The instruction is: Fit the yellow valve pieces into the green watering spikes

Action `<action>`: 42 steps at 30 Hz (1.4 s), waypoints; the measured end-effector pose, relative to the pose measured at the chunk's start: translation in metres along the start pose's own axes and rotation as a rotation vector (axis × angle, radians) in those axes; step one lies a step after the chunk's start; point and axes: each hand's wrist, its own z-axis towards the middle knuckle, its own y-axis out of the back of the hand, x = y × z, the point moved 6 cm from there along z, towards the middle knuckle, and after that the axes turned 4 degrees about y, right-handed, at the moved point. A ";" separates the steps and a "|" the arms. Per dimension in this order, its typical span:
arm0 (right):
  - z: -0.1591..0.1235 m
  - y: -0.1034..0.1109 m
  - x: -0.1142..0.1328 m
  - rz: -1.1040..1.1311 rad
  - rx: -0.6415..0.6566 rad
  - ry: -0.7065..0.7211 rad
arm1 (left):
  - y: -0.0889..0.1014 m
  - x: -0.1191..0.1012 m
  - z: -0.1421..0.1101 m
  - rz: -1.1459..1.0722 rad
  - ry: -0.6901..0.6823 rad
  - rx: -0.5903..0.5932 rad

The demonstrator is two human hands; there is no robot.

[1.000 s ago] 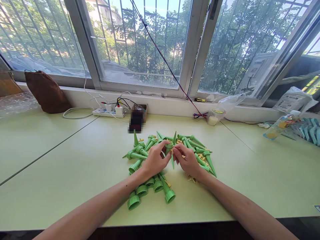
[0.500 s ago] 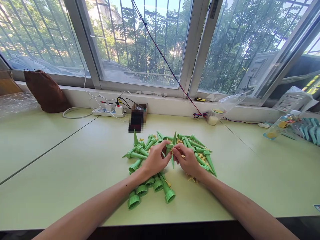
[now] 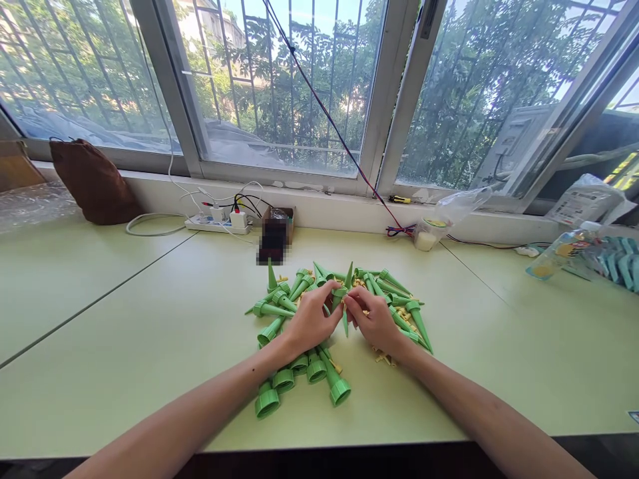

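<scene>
Green spike (image 3: 339,293) stood wide end up between the person's two grips, near the middle of a spread of similar pieces on the table (image 3: 150,326). The left grip (image 3: 313,317) was closed around it, thumb and fingers on either side. The right grip (image 3: 370,317) had its fingertips pinched together against its right side, on what looked like a small yellow part, mostly hidden by the fingers. Other green spikes (image 3: 419,322) lay around both grips, with yellow pieces (image 3: 407,318) scattered among those on the right; several near the left forearm (image 3: 219,398) turned their hollow ends toward the table's near edge. Farther back sat a power strip (image 3: 200,225), a brown bag (image 3: 94,183) at left and a bottle (image 3: 562,253) at right.
</scene>
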 end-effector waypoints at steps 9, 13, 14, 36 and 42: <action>0.000 -0.001 -0.003 0.001 0.000 -0.005 | 0.000 0.001 0.000 0.002 -0.015 -0.008; 0.000 0.000 -0.001 -0.002 0.000 -0.002 | 0.000 0.001 0.001 0.004 -0.019 -0.015; 0.001 0.000 -0.001 -0.003 0.000 -0.003 | 0.000 0.001 0.001 0.005 -0.018 -0.016; 0.000 -0.001 -0.002 -0.010 0.010 -0.021 | -0.001 0.001 0.000 -0.003 -0.019 0.005; 0.000 -0.001 -0.001 -0.014 0.012 -0.014 | -0.001 0.001 0.000 -0.007 -0.025 0.000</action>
